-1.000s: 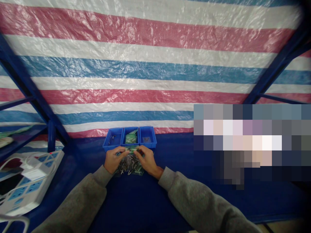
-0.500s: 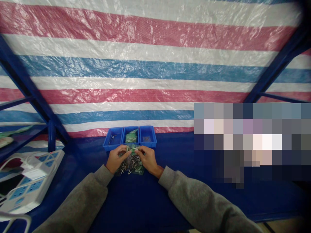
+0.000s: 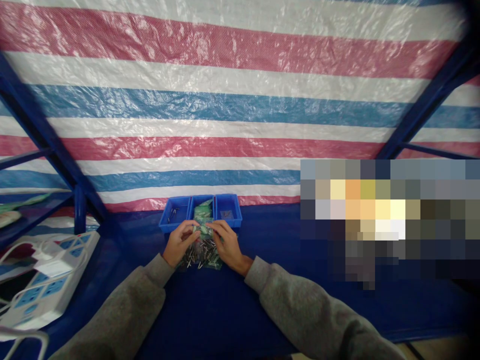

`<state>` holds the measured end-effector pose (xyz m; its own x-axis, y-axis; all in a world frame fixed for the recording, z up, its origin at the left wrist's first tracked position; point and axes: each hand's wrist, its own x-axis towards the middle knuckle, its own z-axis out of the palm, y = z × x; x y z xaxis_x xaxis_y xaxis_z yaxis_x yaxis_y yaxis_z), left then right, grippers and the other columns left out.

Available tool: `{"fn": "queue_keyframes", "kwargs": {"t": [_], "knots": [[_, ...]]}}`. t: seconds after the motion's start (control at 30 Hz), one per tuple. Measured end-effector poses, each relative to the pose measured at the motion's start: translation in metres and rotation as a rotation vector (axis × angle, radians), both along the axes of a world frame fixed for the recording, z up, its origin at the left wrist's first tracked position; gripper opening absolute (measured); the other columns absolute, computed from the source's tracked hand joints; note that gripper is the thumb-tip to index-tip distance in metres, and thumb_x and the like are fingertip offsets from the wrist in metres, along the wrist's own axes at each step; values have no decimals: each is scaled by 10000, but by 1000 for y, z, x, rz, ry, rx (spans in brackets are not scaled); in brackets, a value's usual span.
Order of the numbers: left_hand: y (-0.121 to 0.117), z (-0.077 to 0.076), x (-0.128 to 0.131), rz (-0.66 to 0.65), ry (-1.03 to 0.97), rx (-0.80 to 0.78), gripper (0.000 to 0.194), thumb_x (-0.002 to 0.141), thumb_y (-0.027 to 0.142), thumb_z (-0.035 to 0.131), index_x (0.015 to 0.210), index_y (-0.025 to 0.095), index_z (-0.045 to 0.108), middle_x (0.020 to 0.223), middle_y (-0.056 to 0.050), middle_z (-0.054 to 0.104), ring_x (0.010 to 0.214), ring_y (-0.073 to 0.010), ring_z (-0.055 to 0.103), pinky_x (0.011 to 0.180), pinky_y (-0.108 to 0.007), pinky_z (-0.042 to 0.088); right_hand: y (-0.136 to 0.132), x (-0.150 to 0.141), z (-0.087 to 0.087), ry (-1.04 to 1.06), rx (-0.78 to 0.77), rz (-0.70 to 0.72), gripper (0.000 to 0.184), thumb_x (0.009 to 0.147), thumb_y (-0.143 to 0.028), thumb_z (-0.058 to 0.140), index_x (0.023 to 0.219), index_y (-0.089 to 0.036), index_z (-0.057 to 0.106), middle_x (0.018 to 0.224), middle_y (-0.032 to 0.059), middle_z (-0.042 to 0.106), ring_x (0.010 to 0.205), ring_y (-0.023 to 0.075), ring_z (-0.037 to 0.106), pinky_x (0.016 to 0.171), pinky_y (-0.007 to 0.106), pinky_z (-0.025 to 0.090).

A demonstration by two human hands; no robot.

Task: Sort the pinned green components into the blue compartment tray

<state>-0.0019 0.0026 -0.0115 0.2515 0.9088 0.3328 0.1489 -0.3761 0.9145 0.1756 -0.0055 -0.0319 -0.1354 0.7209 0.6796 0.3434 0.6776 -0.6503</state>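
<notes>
Left hand (image 3: 180, 244) and right hand (image 3: 228, 246) pinch a green packet (image 3: 204, 231); slackening could drop it onto metal pieces (image 3: 200, 254).

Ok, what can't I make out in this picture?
Head view:
- Green plastic packet: sides hidden by left hand and right hand.
- Thin metal pieces: too small to tell screws from nails.
- Rightmost blue bin: contents too small to identify.
- Area at right: masked by pixelated blocks.

Striped tarpaulin (image 3: 225, 55), blue frame (image 3: 431, 92), blue tabletop (image 3: 225, 315)
</notes>
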Motion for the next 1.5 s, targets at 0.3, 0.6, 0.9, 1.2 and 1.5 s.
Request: {"fn": "queue_keyframes", "kwargs": {"t": [0.3, 0.6, 0.9, 1.2, 1.5], "knots": [[5, -2, -5, 96, 265, 271, 242, 765, 354, 629, 926, 173, 637, 949, -65, 576, 799, -166, 573, 758, -301, 489, 3, -2, -3, 50, -67, -76, 132, 880, -232, 492, 865, -188, 615, 848, 36, 554, 782, 141, 537, 716, 247, 442], [6, -4, -4, 105, 116, 90, 272, 782, 375, 602, 943, 165, 543, 736, -5, 605, 687, -151, 599, 647, -261, 496, -3, -2, 2, 29, -42, -70, 250, 921, -226, 383, 1022, -190, 609, 844, 39, 594, 766, 141, 556, 714, 253, 447], [1, 0, -1, 33, 14, -44, 297, 847, 411, 498, 1025, 173, 518, 679, 3, 577, 528, -118, 544, 506, -232, 459, 3, -1, -9, 1, 2, -52, 210, 844, -168, 496, 990, -217, 639, 1010, 61, 533, 822, 141, 556, 764, 269, 469], [1, 9, -7, 84, 320, 344, 198, 803, 332, 586, 864, 160, 660, 898, -63, 641, 830, -180, 591, 767, -288, 467, 4, -3, -8, -1, -8, -36, 148, 883, -218, 478, 936, -174, 609, 864, 41, 627, 799, 142, 579, 756, 253, 463], [7, -5, -7, 140, 116, 112, 232, 727, 318, 667, 869, 141, 619, 785, -42, 678, 744, -180, 633, 720, -283, 502, 1, -3, -7, 132, -32, -2, 310, 894, -202, 444, 1197, -202, 510, 949, 51, 612, 825, 153, 582, 749, 272, 475]]}}
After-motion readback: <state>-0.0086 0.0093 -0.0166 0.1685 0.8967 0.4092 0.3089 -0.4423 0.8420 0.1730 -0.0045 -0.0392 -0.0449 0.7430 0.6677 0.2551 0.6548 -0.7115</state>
